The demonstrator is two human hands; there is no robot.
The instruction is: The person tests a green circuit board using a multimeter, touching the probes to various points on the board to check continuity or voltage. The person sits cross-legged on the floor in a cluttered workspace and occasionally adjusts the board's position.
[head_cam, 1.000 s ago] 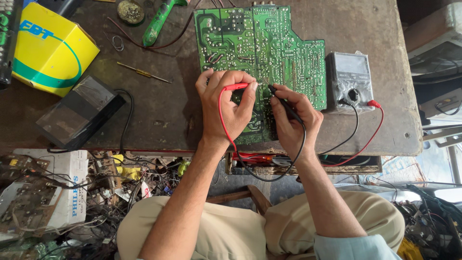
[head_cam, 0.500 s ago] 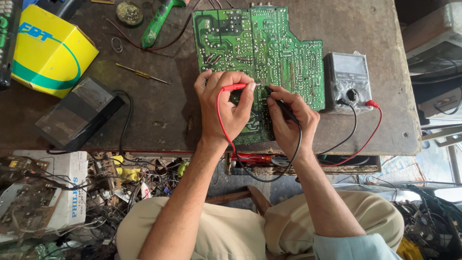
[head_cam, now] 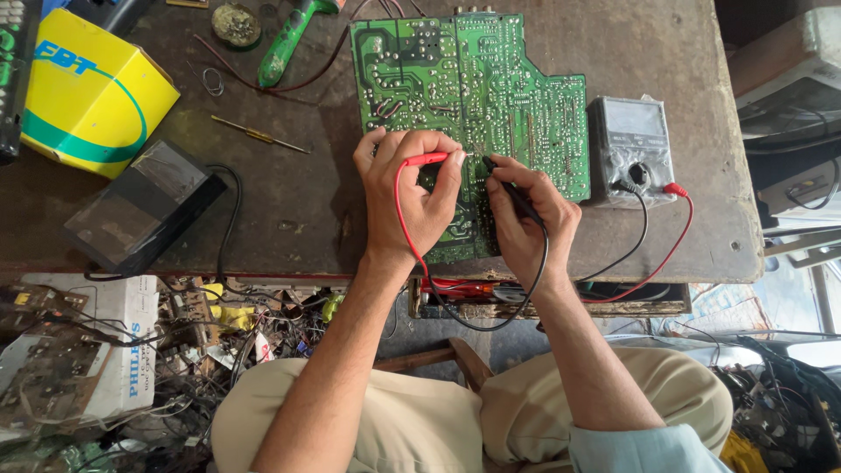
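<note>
Probing the circuit board (head_cam: 491, 96) with a multimeter (head_cam: 632, 151).
Left hand (head_cam: 410, 193) pinched the red probe (head_cam: 429, 159), right hand (head_cam: 526, 215) the black probe (head_cam: 512, 188); next contact demanded steady tips.

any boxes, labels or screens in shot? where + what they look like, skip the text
Yellow cardboard box with green band and blue lettering: bench, far left.
White cardboard carton with blue lettering: floor clutter, lower left.
Grey analogue multimeter with pale rectangular dial window: bench, right of the green circuit board.
Flat black case with glossy top: bench, below the yellow box.
</note>
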